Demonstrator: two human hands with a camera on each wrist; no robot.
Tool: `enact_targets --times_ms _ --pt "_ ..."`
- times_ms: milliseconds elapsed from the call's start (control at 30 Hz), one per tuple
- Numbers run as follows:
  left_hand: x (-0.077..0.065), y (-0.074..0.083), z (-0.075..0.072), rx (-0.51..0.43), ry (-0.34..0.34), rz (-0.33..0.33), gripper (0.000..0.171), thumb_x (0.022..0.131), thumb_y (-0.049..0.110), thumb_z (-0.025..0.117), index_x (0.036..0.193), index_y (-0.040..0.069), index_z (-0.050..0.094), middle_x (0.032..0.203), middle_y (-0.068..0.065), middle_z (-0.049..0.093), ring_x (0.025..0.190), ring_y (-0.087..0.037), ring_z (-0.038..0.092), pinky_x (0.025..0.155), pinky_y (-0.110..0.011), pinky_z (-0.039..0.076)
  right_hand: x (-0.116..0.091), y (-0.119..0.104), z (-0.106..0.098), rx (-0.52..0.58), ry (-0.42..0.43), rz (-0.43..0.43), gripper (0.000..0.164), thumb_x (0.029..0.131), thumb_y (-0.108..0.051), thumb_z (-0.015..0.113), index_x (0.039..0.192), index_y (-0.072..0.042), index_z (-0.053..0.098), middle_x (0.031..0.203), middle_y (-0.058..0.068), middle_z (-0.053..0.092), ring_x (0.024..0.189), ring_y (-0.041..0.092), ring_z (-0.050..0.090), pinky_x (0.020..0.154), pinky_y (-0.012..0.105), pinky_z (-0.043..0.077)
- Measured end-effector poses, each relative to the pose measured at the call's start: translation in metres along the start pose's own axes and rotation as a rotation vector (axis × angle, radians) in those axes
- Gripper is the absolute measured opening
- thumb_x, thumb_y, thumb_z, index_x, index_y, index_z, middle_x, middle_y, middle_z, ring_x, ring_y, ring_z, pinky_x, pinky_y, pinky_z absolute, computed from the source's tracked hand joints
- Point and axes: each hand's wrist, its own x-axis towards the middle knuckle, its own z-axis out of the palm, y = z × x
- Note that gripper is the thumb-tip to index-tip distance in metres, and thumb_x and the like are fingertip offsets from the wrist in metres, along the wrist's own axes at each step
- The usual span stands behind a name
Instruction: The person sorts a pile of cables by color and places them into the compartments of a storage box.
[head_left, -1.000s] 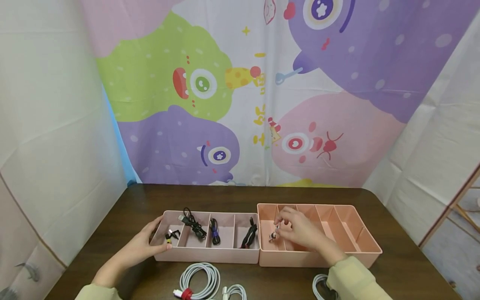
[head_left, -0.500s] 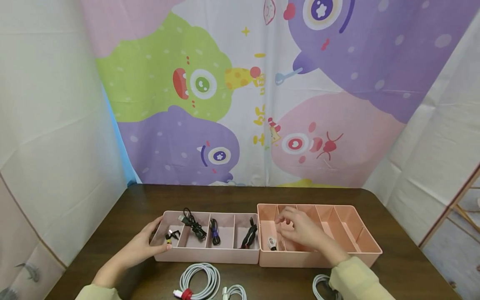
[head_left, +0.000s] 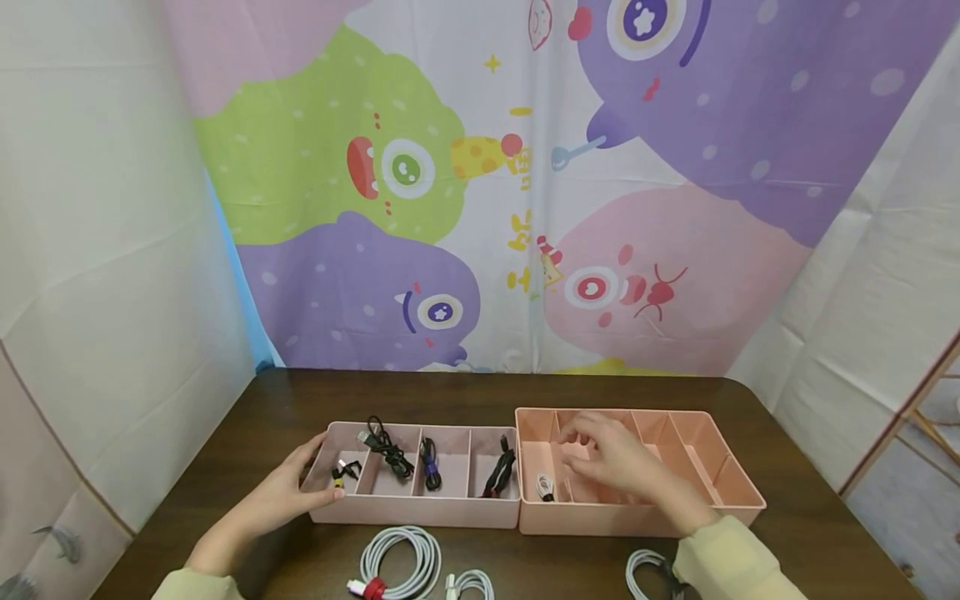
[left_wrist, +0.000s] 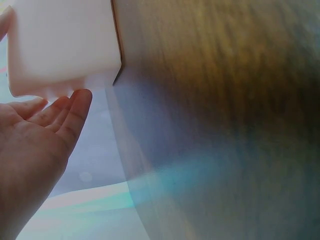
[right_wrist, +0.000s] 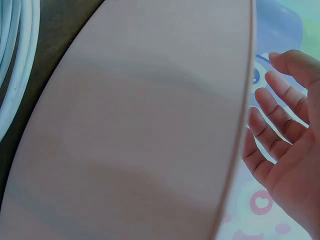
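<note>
My left hand (head_left: 281, 492) rests against the left end of the pale pink divided box (head_left: 420, 511), with the thumb at its front corner. In the left wrist view the fingers (left_wrist: 75, 112) are fairly straight and touch the box. My right hand (head_left: 611, 454) hovers over the peach divided box (head_left: 592, 521), holding nothing, its fingers loosely bent and spread in the right wrist view. A small bundled white cable (head_left: 545, 487) lies in the peach box's leftmost compartment. The pink box holds black cables (head_left: 388, 450) and a small black-and-yellow item (head_left: 339, 478), too small to identify.
In front of the boxes lie a large coiled white cable (head_left: 401, 562) with a red strap, a smaller white coil (head_left: 472, 585) and a grey-white coil (head_left: 645, 575) partly under the right sleeve. The dark wooden table (head_left: 450, 385) meets a cartoon curtain (head_left: 510, 333) behind.
The right hand has let go of the small white cable, which now lies in the peach box's left compartment. That hand then shifted slightly right. The left hand stays in place.
</note>
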Motion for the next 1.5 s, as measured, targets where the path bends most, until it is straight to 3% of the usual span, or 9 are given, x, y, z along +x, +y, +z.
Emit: enact_targets --times_ms 667,900,1000,1133,1300,1367,1500 --pt "0.000 0.000 0.001 0.008 0.009 0.011 0.094 0.079 0.034 0.073 0.147 -0.004 0.020 0.145 -0.034 0.025 0.127 -0.052 0.034 0.095 -0.063 0.036 -0.010 -0.020 -0.030 -0.065 0.030 -0.038 0.023 0.075 -0.018 0.078 0.093 -0.018 0.064 0.089 -0.012 0.057 0.081 0.009 0.052 0.071 0.028 0.047" --pt "0.000 0.001 0.001 -0.008 0.000 -0.006 0.095 0.080 0.036 0.073 0.148 -0.002 0.018 0.146 -0.033 0.023 0.129 -0.052 0.031 0.097 -0.064 0.033 -0.015 -0.026 -0.041 -0.108 0.087 -0.066 0.027 0.071 -0.017 0.080 0.089 -0.022 0.061 0.088 -0.014 0.056 0.080 0.003 0.052 0.094 0.048 0.044" --pt "0.000 0.002 0.000 0.004 0.003 0.003 0.095 0.080 0.035 0.073 0.147 -0.004 0.018 0.146 -0.034 0.024 0.127 -0.053 0.033 0.095 -0.064 0.035 -0.018 -0.027 -0.046 -0.120 0.106 -0.076 0.028 0.071 -0.015 0.080 0.089 -0.024 0.060 0.090 -0.016 0.057 0.083 0.004 0.054 0.095 0.051 0.043" --pt "-0.001 0.004 -0.001 0.012 0.011 0.016 0.094 0.079 0.034 0.074 0.146 -0.005 0.020 0.144 -0.035 0.026 0.126 -0.052 0.035 0.094 -0.063 0.036 -0.023 -0.028 -0.052 -0.135 0.120 -0.078 0.028 0.069 -0.015 0.080 0.091 -0.022 0.063 0.091 -0.016 0.059 0.087 0.008 0.058 0.096 0.049 0.041" --pt "-0.001 0.004 -0.001 0.009 0.004 0.007 0.095 0.079 0.034 0.074 0.147 -0.004 0.019 0.145 -0.034 0.025 0.127 -0.052 0.034 0.095 -0.063 0.036 -0.028 -0.029 -0.059 -0.148 0.138 -0.106 0.030 0.067 -0.013 0.081 0.091 -0.021 0.064 0.090 -0.013 0.061 0.092 0.012 0.061 0.105 0.036 0.035" --pt "-0.001 0.004 -0.001 0.009 -0.002 0.001 0.095 0.079 0.034 0.074 0.147 -0.003 0.018 0.145 -0.034 0.025 0.127 -0.053 0.034 0.095 -0.063 0.036 -0.030 -0.028 -0.061 -0.146 0.143 -0.126 0.027 0.071 -0.017 0.081 0.091 -0.022 0.063 0.090 -0.014 0.061 0.090 0.010 0.060 0.104 0.030 0.034" --pt "0.000 0.003 0.000 0.006 -0.008 -0.006 0.096 0.080 0.035 0.073 0.148 -0.003 0.017 0.146 -0.034 0.024 0.128 -0.053 0.033 0.096 -0.063 0.035 -0.033 -0.027 -0.066 -0.124 0.143 -0.173 0.015 0.084 -0.031 0.072 0.092 -0.021 0.063 0.093 -0.015 0.059 0.088 0.005 0.057 0.090 0.020 0.041"
